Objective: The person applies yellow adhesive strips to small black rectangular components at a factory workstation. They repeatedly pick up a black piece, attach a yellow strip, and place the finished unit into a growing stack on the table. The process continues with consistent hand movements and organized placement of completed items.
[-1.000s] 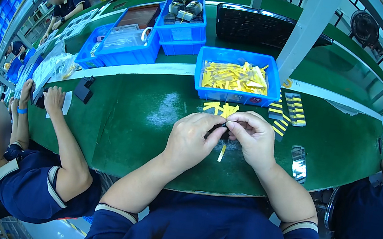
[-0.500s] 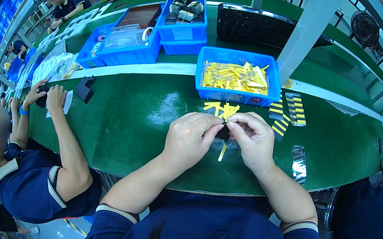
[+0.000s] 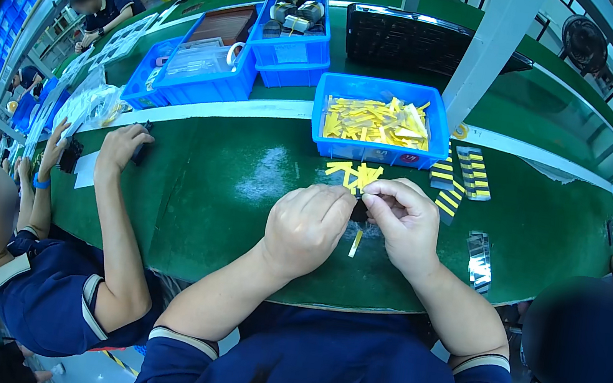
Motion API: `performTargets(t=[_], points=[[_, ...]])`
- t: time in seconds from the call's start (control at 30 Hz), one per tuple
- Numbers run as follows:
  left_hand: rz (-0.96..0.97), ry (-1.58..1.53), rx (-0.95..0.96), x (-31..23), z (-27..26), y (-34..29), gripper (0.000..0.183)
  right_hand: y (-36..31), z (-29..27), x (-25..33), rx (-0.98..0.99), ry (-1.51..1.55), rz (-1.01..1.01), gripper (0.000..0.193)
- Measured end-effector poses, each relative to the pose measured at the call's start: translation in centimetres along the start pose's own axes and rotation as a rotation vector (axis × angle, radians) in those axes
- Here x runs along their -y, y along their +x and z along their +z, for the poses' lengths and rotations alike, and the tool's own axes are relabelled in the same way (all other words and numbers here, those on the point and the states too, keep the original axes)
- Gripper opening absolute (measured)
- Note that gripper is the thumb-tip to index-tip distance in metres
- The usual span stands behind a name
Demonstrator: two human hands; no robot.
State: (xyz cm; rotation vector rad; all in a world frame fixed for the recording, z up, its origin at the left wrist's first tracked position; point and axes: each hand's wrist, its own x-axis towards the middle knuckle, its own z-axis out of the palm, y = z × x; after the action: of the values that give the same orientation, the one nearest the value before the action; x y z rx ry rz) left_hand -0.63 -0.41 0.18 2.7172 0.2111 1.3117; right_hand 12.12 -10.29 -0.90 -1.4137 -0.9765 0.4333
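We have both bare hands close together over the green table (image 3: 200, 232), with a small black piece (image 3: 359, 211) between them. Our left hand (image 3: 308, 228) has a narrow grip that holds this black piece from the left, fingers bent and thumb hidden behind the back of the hand. Our right hand (image 3: 406, 226) comes in from the other side, its thumb and forefinger drawn near each other at the upper end of the black piece. That grip is narrow too, but we cannot tell whether its tips meet or pinch something small.

Just beyond our fingertips lies a loose pile of yellow strips (image 3: 357, 173), and a single pale yellow strip (image 3: 355, 244) lies nearer to us, below the black piece. Behind the pile stands a blue bin (image 3: 377, 154), filled with many more yellow pieces (image 3: 374, 120). To the right of the bin we see striped sheets (image 3: 473, 175) in yellow and grey, and a shiny strip (image 3: 478, 262) lies apart from them, to the right of our right hand.

On our left, a co-worker's hand (image 3: 119, 147) touches a dark block (image 3: 143, 147) near a white sheet (image 3: 86, 172). Farther back are stacked blue boxes (image 3: 293, 56) and a large black panel (image 3: 407, 44) beside a pale post (image 3: 486, 64).
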Motion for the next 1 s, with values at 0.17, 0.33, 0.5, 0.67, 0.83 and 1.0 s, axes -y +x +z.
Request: performTargets(t=[0.17, 0.33, 0.5, 0.67, 0.83, 1.0], points=[[-0.027, -0.038, 0.068, 0.7, 0.0, 0.1, 0.015, 0.1, -0.1, -0.1, 0.015, -0.012, 0.001, 0.010], [-0.266, -0.300, 0.141, 1.8, 0.0, 0.3, 0.011, 0.0, -0.4, -0.2, 0.058, -0.024, -0.021, 0.010], [-0.571, -0.501, 0.270, 1.8, -0.4, 0.7, 0.010, -0.1, -0.2, -0.5, 0.017, -0.034, -0.061, 0.010], [-0.735, -0.610, 0.308, 1.9, -0.6, 0.8, 0.012, -0.1, -0.1, -0.1, 0.027, -0.074, -0.082, 0.011], [-0.618, -0.544, 0.293, 1.7, -0.7, 1.0, 0.012, -0.2, -0.1, -0.1, 0.019, -0.077, -0.095, 0.011], [-0.507, -0.478, 0.257, 1.7, -0.5, 0.9, 0.013, -0.2, -0.1, 0.0, 0.027, -0.087, -0.110, 0.011]])
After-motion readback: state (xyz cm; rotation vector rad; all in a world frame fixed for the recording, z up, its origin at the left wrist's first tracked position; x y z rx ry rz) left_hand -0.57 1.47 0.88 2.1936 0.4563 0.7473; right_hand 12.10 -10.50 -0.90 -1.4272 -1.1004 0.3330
